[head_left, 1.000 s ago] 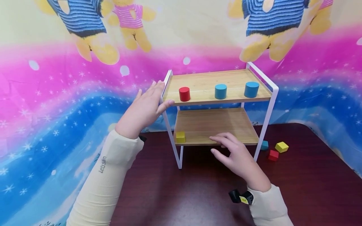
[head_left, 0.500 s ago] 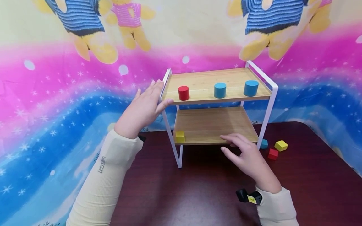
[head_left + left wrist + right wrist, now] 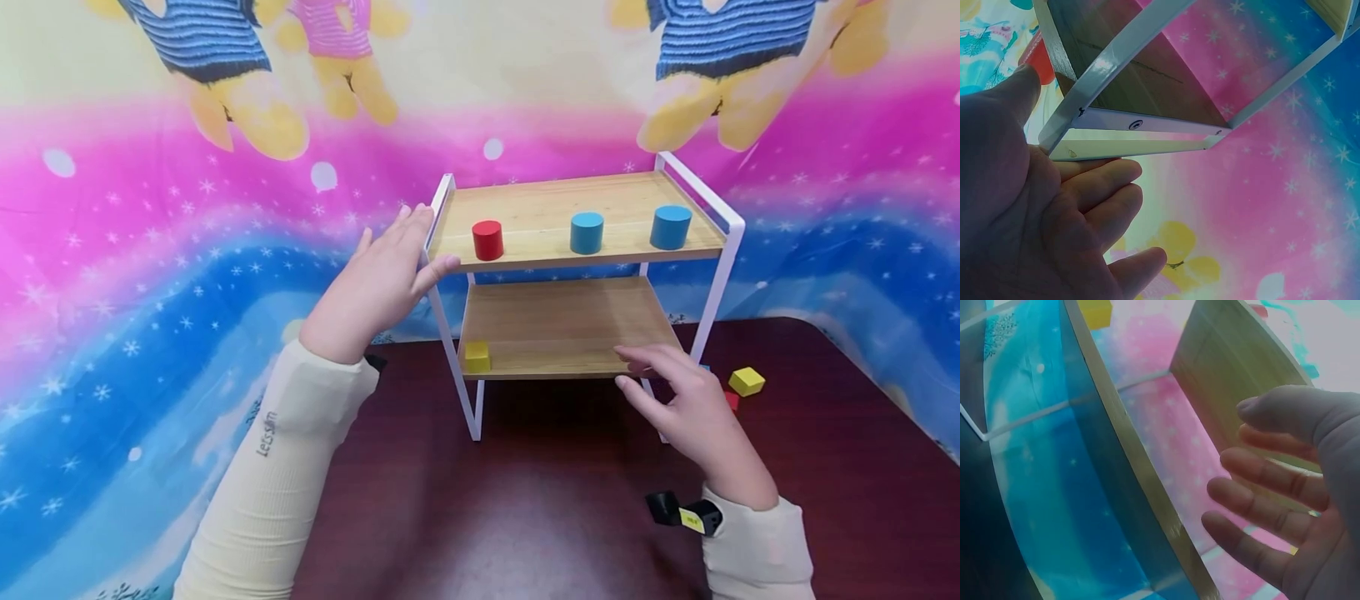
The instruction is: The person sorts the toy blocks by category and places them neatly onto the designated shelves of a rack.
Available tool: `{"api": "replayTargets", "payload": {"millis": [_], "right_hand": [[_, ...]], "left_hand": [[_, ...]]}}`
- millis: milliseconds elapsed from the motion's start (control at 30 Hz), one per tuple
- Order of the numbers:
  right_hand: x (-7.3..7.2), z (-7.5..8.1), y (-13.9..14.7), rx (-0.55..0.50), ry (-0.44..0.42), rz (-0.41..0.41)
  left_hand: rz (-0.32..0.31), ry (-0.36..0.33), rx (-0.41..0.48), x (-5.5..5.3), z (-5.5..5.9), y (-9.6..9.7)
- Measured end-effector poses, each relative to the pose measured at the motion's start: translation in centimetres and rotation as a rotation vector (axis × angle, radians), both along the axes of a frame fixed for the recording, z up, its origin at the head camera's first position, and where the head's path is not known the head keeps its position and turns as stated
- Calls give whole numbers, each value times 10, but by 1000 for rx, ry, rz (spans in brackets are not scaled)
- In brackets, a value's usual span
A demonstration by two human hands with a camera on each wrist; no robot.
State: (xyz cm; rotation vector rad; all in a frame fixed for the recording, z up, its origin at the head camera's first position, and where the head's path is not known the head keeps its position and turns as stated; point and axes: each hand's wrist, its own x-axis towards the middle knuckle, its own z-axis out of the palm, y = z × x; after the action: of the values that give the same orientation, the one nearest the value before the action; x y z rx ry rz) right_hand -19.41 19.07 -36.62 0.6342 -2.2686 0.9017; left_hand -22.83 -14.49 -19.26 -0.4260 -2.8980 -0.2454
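Note:
My left hand [image 3: 378,279] rests against the upper left side of a two-tier shelf [image 3: 525,262] with a white metal frame, fingers straight and thumb out toward the top board's front corner. In the left wrist view, the palm [image 3: 1041,212] sits right at the white frame [image 3: 1116,59]. My right hand [image 3: 693,408] hovers before the lower board's right front, fingers spread and loosely bent, holding nothing. On the top board stand a red cylinder [image 3: 487,241] and two blue cylinders, one mid-right [image 3: 587,233], one at the right [image 3: 671,227]. A yellow cube [image 3: 477,357] sits at the lower board's left front.
On the dark table [image 3: 525,517], right of the shelf, lie a yellow block [image 3: 747,382] and a red block [image 3: 732,401], the red one partly hidden by my right hand. A sliver of a blue block [image 3: 705,367] shows behind the shelf leg. A printed cloth [image 3: 187,250] hangs behind.
My right hand has moved right along the front of the lower board, now covering parts of the red and blue blocks. The left hand stays at the shelf's side; the view tilts slightly.

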Motion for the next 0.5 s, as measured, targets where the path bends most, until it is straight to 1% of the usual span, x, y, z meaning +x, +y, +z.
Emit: {"api": "replayTargets", "payload": {"millis": [167, 500], "right_hand": [[-1, 0, 9, -12, -6, -33], [1, 4, 24, -70, 72, -83]], "left_hand": [[-1, -9, 5, 0, -1, -1], [6, -12, 9, -1, -1, 0]]}}
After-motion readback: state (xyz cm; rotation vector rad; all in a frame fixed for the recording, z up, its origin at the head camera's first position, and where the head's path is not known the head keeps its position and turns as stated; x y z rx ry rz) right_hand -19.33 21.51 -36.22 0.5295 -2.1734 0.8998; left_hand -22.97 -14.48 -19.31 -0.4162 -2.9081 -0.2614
